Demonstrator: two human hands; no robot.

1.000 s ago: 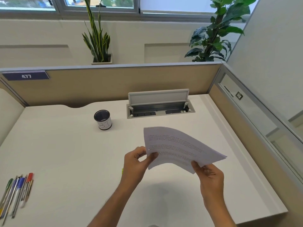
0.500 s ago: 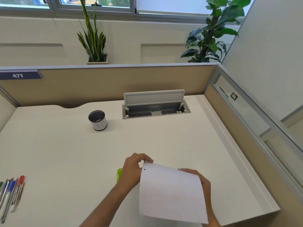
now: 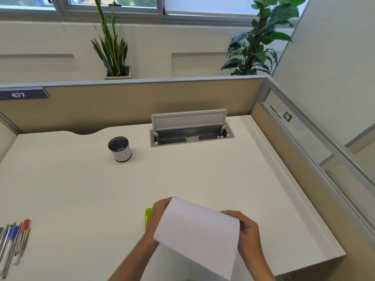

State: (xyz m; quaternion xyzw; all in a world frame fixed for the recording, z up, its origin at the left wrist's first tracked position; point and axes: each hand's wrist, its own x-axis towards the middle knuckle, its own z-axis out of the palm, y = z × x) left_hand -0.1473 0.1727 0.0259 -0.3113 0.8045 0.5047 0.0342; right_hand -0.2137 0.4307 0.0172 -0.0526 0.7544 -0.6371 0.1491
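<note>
A white sheaf of paper [image 3: 197,236] hangs in front of me over the near part of the white desk [image 3: 81,189], its blank back facing the camera. My left hand [image 3: 159,209] grips its top left corner. My right hand [image 3: 246,230] holds its top right edge, fingers curled round the paper. The paper hides most of my left hand. A lime-green flat object [image 3: 148,217] lies on the desk just left of my left hand, partly hidden.
A black-and-white pen cup [image 3: 119,149] stands at the middle back. An open cable box [image 3: 190,132] is set into the desk's rear. Several pens [image 3: 14,240] lie at the near left. Cubicle partitions [image 3: 132,104] close the back and right sides.
The paper was flipped from text side up to blank back toward me and lowered toward the desk's near edge. Both hands stayed on it, and the right hand came into view at its top right edge.
</note>
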